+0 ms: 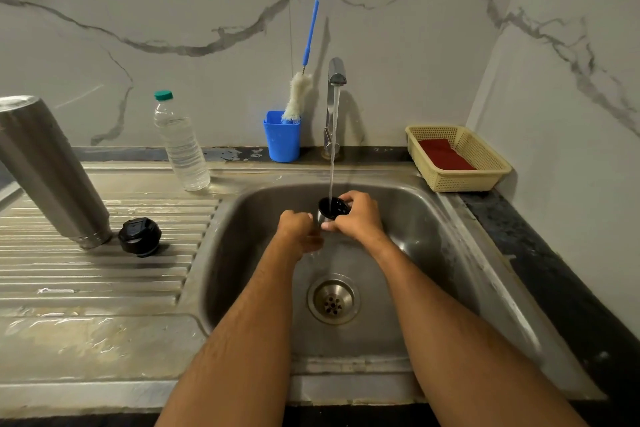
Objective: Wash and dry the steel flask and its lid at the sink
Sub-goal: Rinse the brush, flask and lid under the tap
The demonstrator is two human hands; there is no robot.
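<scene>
Both hands hold steel cup lid (pixel 331 210) under tap (pixel 336 74) stream, open side up, so water fills black interior. Right hand (pixel 358 218) grips rim and side, fingers curled round it; left hand (pixel 298 230) curls against lower wall, steadying. Steel flask (pixel 48 170) stands inverted on ribbed drainboard (pixel 104 274), likely draining; black stopper (pixel 139 236) just beside it. Behind the sink (pixel 433 253) on the counter: water bottle (pixel 180 146), blue holder (pixel 282 137) with bottle brush (pixel 299 94), cream basket (pixel 460 158) with red cloth (pixel 445 154). Marble-pattern walls.

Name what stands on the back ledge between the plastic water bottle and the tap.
In the head view, a blue holder stands between the water bottle and the tap, with a blue-handled bottle brush propped in it.
</scene>
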